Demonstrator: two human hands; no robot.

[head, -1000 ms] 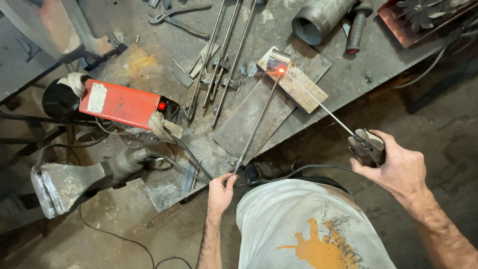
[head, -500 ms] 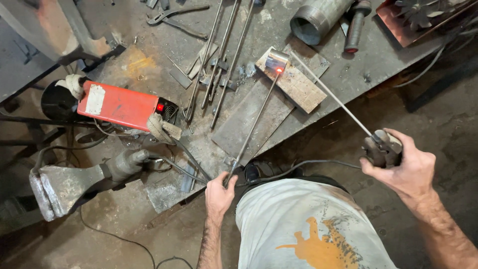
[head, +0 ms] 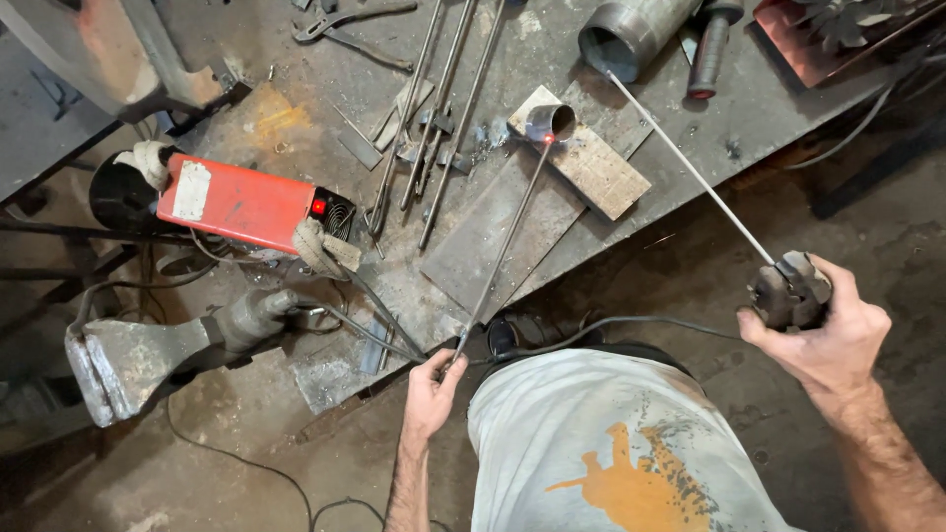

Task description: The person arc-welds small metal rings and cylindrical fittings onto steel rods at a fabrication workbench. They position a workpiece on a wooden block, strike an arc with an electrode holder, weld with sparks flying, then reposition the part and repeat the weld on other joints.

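Head view: a thin rod (head: 503, 251) is pinched in the left hand (head: 431, 394), running up-right to a short pipe (head: 550, 122) on the surface (head: 296, 118). The right hand (head: 833, 335) is closed around a holder (head: 788, 292), whose stick (head: 690, 167) points up-left.

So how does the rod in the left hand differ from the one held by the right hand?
The dark rod is pinched bare in the left hand; the pale rod sits in a dark holder gripped by the right hand. The dark rod's far end glows red at the short pipe piece; the pale rod's tip is lifted, near the large pipe. Both are thin, straight and metal.
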